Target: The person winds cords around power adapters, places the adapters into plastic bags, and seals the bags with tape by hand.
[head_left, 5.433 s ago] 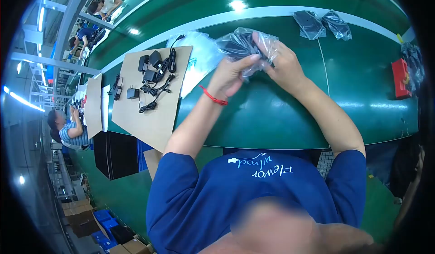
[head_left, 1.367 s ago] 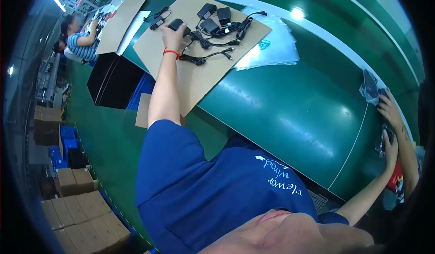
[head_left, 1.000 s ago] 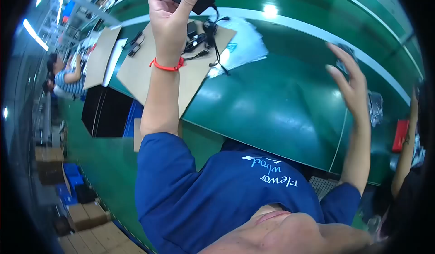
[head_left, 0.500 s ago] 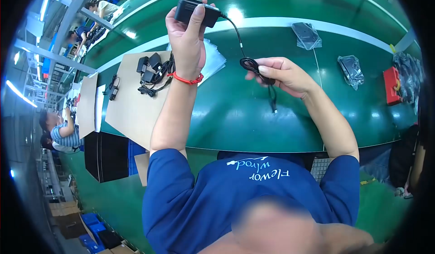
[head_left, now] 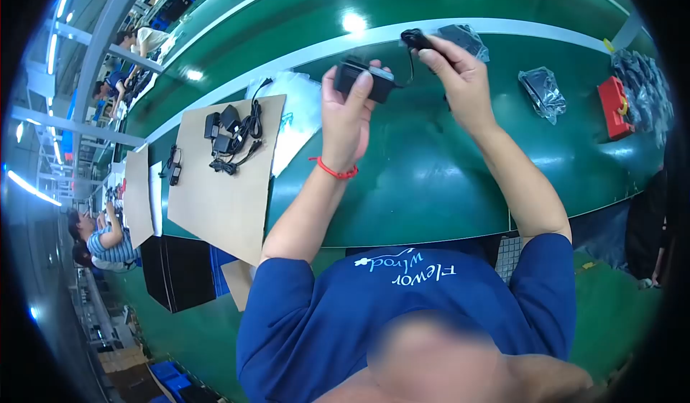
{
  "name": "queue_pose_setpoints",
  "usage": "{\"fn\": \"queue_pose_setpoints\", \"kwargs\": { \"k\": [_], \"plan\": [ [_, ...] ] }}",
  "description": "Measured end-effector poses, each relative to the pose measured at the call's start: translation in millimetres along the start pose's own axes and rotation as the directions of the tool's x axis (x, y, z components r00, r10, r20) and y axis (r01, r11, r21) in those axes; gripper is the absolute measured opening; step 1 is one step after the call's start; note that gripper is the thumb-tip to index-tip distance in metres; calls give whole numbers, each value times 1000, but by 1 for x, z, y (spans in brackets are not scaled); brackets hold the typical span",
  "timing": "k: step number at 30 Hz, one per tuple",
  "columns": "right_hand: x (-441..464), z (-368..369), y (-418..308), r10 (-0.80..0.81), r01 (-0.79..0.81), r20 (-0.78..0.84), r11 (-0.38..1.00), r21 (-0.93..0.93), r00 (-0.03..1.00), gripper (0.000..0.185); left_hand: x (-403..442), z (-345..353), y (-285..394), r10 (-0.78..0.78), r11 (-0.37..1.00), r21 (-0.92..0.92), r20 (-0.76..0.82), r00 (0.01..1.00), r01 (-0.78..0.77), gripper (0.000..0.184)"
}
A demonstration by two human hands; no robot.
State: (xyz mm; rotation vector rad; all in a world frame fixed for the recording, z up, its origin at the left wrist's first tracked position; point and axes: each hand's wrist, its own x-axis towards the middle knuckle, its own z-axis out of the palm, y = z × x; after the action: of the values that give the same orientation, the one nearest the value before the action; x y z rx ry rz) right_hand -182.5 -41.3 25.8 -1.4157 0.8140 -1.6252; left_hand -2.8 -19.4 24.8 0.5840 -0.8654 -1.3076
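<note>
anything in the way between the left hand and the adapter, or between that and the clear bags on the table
No: the left hand holds the adapter, and apart from that hand nothing visible stands between the adapter and the clear bags.

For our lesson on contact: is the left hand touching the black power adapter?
Touching: the head view shows the left hand holding the black power adapter, its thumb laid over it.
</note>
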Motion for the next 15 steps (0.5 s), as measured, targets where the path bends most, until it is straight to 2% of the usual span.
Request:
{"fn": "queue_pose_setpoints", "kwargs": {
  "k": [3,6,8,11,12,15],
  "plan": [
    [-10,10,4,106,-104,20,991,-90,994,30,-13,6,-10,-66,998,-2,49,997,66,47],
    [-18,16,8,147,-144,49,988,-50,988,30,-16,-3,-17,16,959,278,142,990,-56,49],
    [-21,18,11,173,-171,70,985,-32,982,30,-16,-8,-17,-3,958,284,124,992,-32,49],
    [-21,18,16,-13,41,150,983,-181,989,31,-12,-14,-15,-36,956,294,103,994,4,48],
    [-21,19,17,-11,40,157,982,-183,988,31,-12,-14,-14,-57,961,276,93,994,29,46],
    [-23,21,17,-212,276,206,891,-361,955,36,-11,-16,-14,-96,970,230,68,993,78,44]
  ]
}}
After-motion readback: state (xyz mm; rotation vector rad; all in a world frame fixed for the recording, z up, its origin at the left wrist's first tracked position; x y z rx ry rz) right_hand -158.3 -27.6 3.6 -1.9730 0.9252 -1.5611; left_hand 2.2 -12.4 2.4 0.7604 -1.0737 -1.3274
